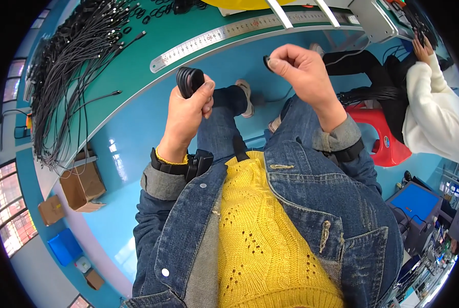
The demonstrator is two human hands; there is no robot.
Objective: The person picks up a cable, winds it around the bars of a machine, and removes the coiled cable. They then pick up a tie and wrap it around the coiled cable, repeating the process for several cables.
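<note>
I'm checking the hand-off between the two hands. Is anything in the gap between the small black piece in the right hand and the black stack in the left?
Nothing visible: the right hand pinches the small black piece, the left hand grips the black stack, open air between.

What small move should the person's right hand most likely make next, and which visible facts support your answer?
Probably carry the single black ring pinched in the right hand toward the green table. The left hand grips a stack of black rings, one ring is apart from it, and loose rings and black cables lie on that table.
</note>
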